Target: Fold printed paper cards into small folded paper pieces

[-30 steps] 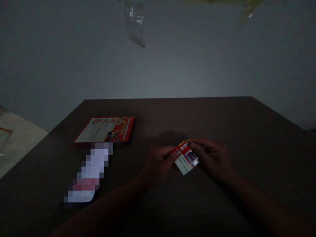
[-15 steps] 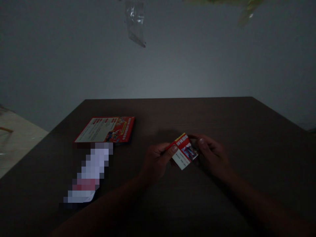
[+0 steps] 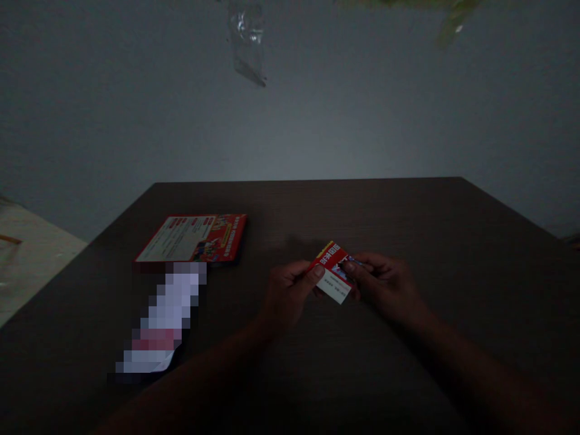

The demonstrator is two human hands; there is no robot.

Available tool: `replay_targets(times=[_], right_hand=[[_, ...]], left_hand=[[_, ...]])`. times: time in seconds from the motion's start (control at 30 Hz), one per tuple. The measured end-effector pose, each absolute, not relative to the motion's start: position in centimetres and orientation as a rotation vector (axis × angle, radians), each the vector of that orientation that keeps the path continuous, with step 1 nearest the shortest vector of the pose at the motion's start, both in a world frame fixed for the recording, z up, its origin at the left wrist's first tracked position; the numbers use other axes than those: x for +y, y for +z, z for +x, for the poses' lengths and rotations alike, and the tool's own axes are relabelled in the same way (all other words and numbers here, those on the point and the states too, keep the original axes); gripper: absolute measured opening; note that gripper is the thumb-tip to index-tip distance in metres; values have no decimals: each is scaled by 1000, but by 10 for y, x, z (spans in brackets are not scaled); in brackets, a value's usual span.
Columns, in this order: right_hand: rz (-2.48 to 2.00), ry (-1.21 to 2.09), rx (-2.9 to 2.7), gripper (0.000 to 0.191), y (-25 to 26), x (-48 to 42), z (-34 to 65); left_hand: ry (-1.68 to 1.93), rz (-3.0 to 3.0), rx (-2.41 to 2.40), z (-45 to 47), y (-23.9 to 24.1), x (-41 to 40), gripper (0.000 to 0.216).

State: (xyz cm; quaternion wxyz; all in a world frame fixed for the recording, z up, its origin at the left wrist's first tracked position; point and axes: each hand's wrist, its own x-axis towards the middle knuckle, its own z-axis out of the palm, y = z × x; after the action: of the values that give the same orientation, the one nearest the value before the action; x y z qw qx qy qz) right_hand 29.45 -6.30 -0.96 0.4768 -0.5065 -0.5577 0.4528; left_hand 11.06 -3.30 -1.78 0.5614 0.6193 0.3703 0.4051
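A dim room, with a dark wooden surface [image 3: 430,217] filling the lower half of our view; nearest us, our two forearms come in from the bottom edge and draw together toward the middle. The left hand [image 3: 287,293] has its grip closed on the left edge of a small red-and-white packet [image 3: 332,275], thumb on top; the right hand [image 3: 385,284] has its grip pinched on the right side, fingertips over the printed face. The packet sits between the two hands, tilted, and in this light we cannot tell whether it clears the surface or touches it.

We judge it light and thin, perhaps glossy card or film, so likely to bend under a hard squeeze and to slide between dry fingers. The edges and corners look like the best places to hold it, thumb above and fingers below, with gentle pressure and both sides supported; whether anything fragile is inside we cannot say.

Left of the hands lies a pale sheet [image 3: 163,320], its detail unreadable; just beyond it, touching or nearly so, lies a flat red box [image 3: 194,237], printed side up. Off the left edge a pale floor [image 3: 27,260] shows. Farther back stands a plain grey wall [image 3: 136,109], and high on it hangs a clear plastic bag [image 3: 247,42].
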Motion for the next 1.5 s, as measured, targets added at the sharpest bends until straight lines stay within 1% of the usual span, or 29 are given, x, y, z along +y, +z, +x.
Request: replay_targets(times=[0.1,0.2,0.33,0.53,0.67,0.83,0.93,1.1,1.3,1.5], right_hand=[[-1243,1133,-1366,27,-11,-61,299],[-1220,1125,-1272,36,-13,-59,299],[-1170,1143,-1199,29,-16,-61,290],[-1308,925,-1103,36,-23,-66,274],[-1406,758,-1240,36,-23,-64,275],[-1433,595,-1446,34,-15,-61,280],[-1417,597,-1469,34,-13,-61,282],[-1400,683,-1478,33,-18,-61,284],[-1374,762,-1495,33,-15,-63,283],[-1306,813,-1487,32,-9,-65,280]], left_hand=[[937,1467,875,110,-16,-33,25],[986,1467,874,109,-15,-35,25],[1040,1520,918,109,-14,-38,26],[883,1529,861,113,-15,-42,26],[765,1503,828,114,-16,-41,30],[627,1499,805,113,-19,-39,42],[596,1523,791,111,-20,-39,46],[540,1467,766,110,-23,-40,44],[421,1473,796,110,-29,-41,53],[480,1449,704,113,-26,-44,39]])
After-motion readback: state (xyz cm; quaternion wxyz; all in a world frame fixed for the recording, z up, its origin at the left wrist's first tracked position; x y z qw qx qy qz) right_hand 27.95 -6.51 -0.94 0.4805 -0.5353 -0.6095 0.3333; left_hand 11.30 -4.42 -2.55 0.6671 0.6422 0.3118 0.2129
